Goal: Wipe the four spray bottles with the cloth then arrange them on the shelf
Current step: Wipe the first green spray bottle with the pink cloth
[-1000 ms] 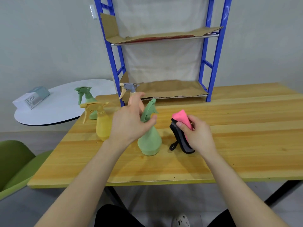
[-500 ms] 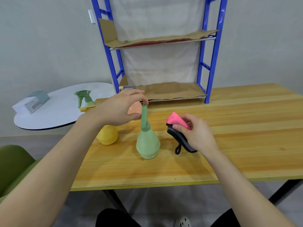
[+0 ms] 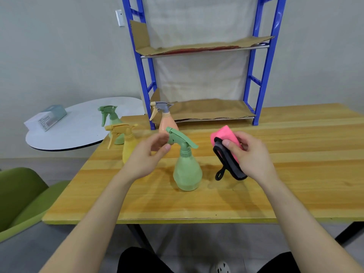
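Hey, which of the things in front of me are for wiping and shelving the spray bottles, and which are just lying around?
For the job: near green bottle, far green bottle, yellow bottle, peach bottle, cloth, blue shelf.
Lying about: box, round white table, green chair.

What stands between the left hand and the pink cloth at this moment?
In the head view, the near green spray bottle stands upright on the table between the left hand and the pink cloth, which the right hand grips.
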Demonstrator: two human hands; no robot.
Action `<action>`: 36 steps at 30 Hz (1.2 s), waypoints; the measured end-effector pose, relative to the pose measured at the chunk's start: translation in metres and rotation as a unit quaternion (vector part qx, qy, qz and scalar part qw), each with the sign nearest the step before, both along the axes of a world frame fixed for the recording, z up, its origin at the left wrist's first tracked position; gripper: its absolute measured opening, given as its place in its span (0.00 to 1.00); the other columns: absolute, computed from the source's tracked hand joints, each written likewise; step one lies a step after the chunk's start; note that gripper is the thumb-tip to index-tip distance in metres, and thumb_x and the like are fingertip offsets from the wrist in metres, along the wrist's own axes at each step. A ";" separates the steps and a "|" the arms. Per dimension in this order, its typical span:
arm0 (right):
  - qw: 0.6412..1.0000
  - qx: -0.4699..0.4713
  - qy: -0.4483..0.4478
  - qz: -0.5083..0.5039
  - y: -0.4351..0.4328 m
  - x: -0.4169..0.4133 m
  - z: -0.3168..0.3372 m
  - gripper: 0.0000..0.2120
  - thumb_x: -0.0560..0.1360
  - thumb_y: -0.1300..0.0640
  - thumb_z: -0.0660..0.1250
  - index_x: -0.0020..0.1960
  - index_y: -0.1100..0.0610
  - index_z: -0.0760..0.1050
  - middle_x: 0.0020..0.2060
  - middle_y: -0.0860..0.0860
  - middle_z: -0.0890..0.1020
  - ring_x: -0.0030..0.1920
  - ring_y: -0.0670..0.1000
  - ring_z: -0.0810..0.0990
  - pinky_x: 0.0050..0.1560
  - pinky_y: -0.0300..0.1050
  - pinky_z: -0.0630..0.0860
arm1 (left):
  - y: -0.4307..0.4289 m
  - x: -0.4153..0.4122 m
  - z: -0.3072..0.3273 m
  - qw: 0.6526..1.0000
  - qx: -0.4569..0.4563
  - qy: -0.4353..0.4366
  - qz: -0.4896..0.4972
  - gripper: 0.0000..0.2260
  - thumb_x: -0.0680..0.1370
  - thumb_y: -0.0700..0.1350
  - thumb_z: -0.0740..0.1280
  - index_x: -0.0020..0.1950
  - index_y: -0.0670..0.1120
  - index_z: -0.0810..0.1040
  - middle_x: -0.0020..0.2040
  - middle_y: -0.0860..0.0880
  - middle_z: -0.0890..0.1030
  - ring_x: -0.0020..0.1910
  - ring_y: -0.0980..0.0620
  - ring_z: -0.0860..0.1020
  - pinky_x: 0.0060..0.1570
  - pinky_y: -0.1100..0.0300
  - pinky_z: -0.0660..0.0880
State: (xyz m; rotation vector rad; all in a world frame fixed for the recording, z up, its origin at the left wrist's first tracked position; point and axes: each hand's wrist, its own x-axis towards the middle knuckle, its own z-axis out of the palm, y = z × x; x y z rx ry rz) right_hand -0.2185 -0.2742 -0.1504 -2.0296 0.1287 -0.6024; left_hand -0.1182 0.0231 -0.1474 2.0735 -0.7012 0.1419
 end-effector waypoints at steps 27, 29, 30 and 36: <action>0.982 0.000 -0.158 -0.102 0.053 0.051 0.052 0.14 0.89 0.48 0.57 0.58 0.51 0.80 0.44 0.43 0.82 0.44 0.44 0.78 0.46 0.43 0.69 | -0.017 -0.013 -0.016 0.997 -0.032 -0.044 0.051 0.05 0.82 0.45 0.75 0.55 0.48 0.90 0.45 0.53 0.88 0.38 0.51 0.85 0.46 0.46 0.85; 0.988 -0.017 -0.147 -0.049 0.046 0.047 0.048 0.12 0.89 0.48 0.57 0.58 0.48 0.79 0.45 0.41 0.83 0.45 0.39 0.79 0.47 0.41 0.70 | -0.017 -0.014 -0.015 0.997 -0.035 -0.050 0.047 0.05 0.82 0.46 0.75 0.53 0.48 0.90 0.43 0.52 0.87 0.37 0.51 0.85 0.45 0.45 0.85; 0.989 -0.062 -0.131 0.020 0.049 0.044 0.043 0.12 0.89 0.47 0.58 0.62 0.47 0.80 0.49 0.40 0.84 0.50 0.38 0.80 0.51 0.39 0.73 | -0.019 -0.014 -0.014 0.997 -0.033 -0.055 0.044 0.05 0.82 0.46 0.75 0.52 0.48 0.90 0.42 0.51 0.87 0.37 0.51 0.84 0.44 0.46 0.84; 0.941 -0.303 -0.041 0.146 0.066 0.046 0.029 0.19 0.82 0.39 0.67 0.65 0.50 0.77 0.53 0.47 0.84 0.52 0.53 0.81 0.52 0.54 0.76 | -0.022 -0.014 -0.012 0.996 0.004 -0.080 0.044 0.08 0.77 0.45 0.69 0.47 0.47 0.88 0.38 0.51 0.86 0.37 0.49 0.85 0.43 0.47 0.83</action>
